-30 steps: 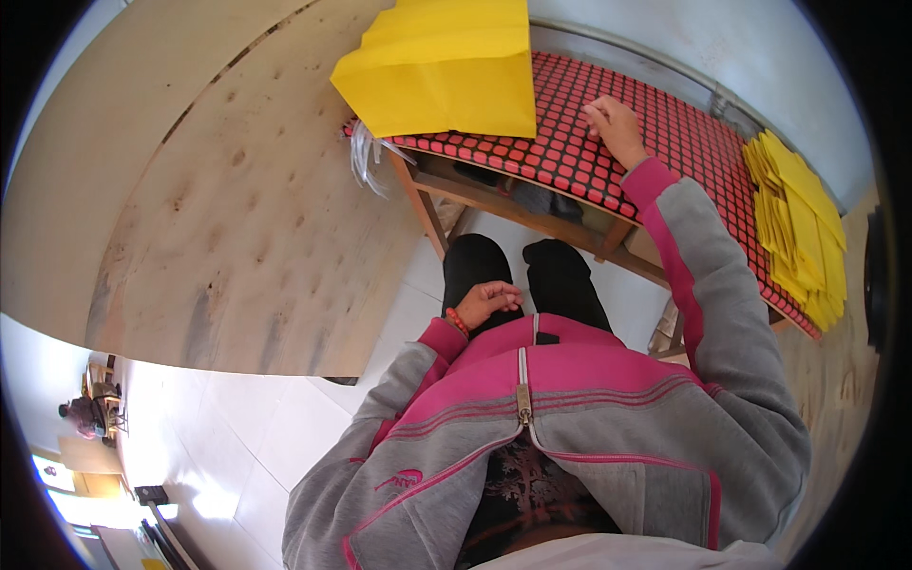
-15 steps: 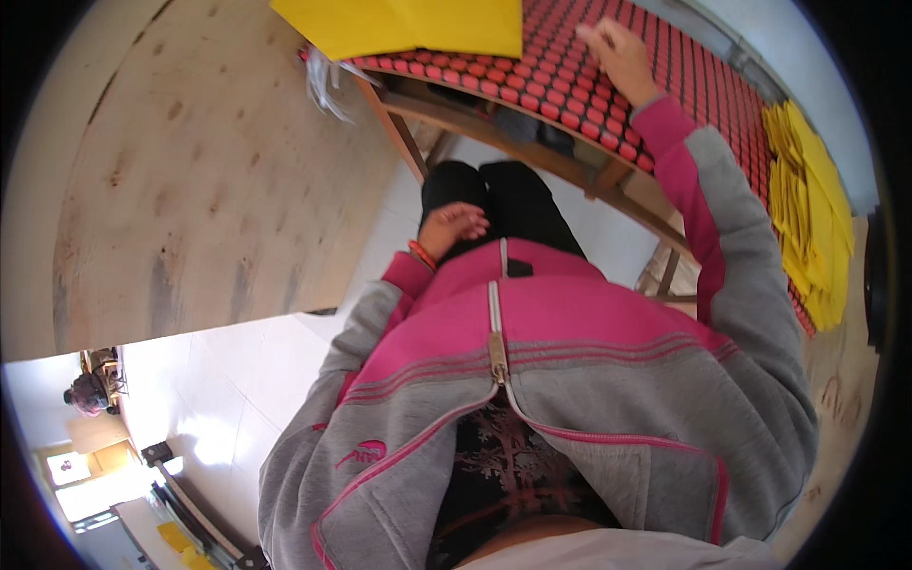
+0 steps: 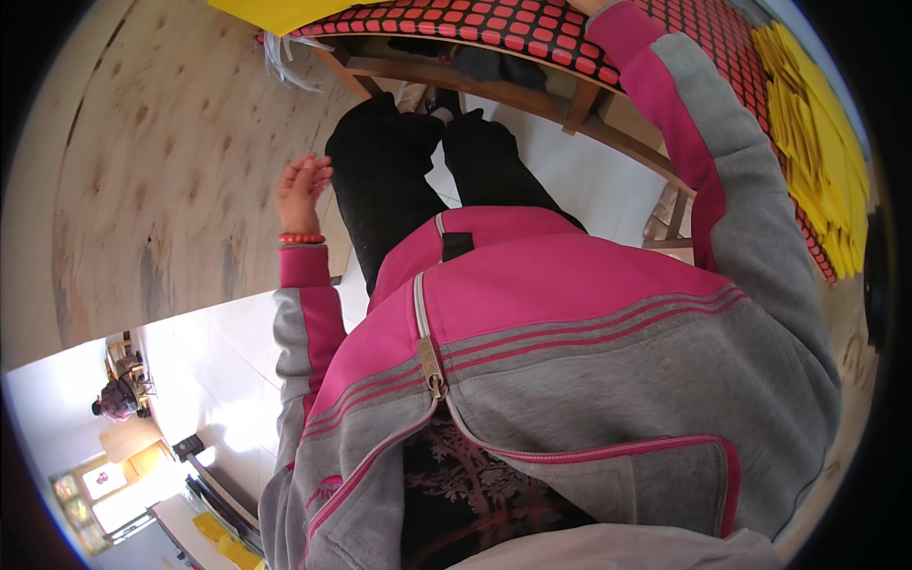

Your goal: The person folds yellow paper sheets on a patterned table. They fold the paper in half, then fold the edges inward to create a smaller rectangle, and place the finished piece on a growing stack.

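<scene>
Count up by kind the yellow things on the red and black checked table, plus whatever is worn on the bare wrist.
Large yellow sheet, cut off by the top edge: 1
Stack of yellow sheets at the table's right end: 1
Red bead bracelet at the wrist of the left hand: 1
Total: 3

Left hand (image 3: 302, 190) hangs open beside black trousers (image 3: 380, 180), below checkered table (image 3: 532, 24)
</scene>
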Action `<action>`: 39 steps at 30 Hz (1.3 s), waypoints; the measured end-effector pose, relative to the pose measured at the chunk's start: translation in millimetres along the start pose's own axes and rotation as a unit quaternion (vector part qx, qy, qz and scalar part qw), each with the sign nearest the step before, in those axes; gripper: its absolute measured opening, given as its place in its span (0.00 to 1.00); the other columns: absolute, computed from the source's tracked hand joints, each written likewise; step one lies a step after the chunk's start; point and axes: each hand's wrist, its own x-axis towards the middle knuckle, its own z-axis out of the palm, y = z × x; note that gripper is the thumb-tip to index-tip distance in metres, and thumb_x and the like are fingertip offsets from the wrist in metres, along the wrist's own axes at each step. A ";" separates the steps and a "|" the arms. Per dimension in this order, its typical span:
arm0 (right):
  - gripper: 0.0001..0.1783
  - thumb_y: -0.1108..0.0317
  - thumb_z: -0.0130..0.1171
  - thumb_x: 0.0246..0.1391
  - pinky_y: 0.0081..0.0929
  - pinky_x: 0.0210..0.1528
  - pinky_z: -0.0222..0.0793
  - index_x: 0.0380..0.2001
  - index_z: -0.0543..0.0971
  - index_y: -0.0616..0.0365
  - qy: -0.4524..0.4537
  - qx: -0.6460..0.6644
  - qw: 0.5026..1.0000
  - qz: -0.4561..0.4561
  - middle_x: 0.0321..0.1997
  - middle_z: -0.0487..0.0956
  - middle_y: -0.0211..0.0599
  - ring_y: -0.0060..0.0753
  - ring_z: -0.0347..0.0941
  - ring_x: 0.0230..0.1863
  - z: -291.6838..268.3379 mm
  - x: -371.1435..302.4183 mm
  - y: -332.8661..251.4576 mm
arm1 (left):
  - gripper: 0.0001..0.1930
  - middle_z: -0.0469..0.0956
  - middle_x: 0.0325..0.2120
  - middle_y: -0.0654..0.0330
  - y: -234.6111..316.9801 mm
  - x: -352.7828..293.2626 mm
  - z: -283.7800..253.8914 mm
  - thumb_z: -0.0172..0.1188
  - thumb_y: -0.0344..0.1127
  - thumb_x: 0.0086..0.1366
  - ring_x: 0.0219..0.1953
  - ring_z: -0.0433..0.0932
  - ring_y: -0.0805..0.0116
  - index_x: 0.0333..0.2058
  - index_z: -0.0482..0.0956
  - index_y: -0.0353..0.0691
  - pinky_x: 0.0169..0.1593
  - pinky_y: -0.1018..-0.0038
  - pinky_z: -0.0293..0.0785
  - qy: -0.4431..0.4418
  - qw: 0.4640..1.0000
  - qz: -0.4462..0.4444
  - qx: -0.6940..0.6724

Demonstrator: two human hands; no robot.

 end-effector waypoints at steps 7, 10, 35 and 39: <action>0.14 0.63 0.58 0.68 0.31 0.30 0.75 0.31 0.79 0.62 -0.025 -0.057 0.998 0.020 0.28 0.80 0.37 0.27 0.77 0.26 1.4 -0.9 2.7 | 0.12 0.85 0.40 0.54 41.9 -19.9 -30.8 0.57 0.33 0.73 0.36 0.84 0.72 0.50 0.79 0.34 0.42 0.79 0.79 0.056 0.996 0.075 0.013; 0.13 0.63 0.57 0.68 0.30 0.29 0.76 0.32 0.79 0.62 0.003 0.010 1.000 -0.010 0.28 0.80 0.36 0.26 0.77 0.26 3.2 -2.7 6.2 | 0.12 0.86 0.39 0.54 43.6 -17.9 -25.5 0.58 0.34 0.72 0.35 0.83 0.72 0.49 0.79 0.34 0.41 0.78 0.79 0.072 0.995 0.070 0.028; 0.10 0.66 0.60 0.65 0.23 0.35 0.71 0.34 0.78 0.64 -0.099 -0.008 0.966 -0.237 0.30 0.80 0.33 0.20 0.73 0.31 -25.0 155.4 -101.0 | 0.07 0.83 0.39 0.58 231.2 96.7 178.5 0.59 0.25 0.69 0.43 0.80 0.71 0.44 0.81 0.31 0.50 0.75 0.74 -0.002 0.841 0.508 0.184; 0.09 0.68 0.63 0.61 0.22 0.36 0.71 0.35 0.79 0.64 -0.211 0.024 0.952 -0.219 0.31 0.80 0.33 0.22 0.74 0.32 -40.6 137.5 -126.3 | 0.10 0.83 0.43 0.57 252.0 112.9 200.5 0.57 0.25 0.70 0.48 0.80 0.68 0.47 0.82 0.31 0.55 0.74 0.73 -0.117 0.801 0.528 0.256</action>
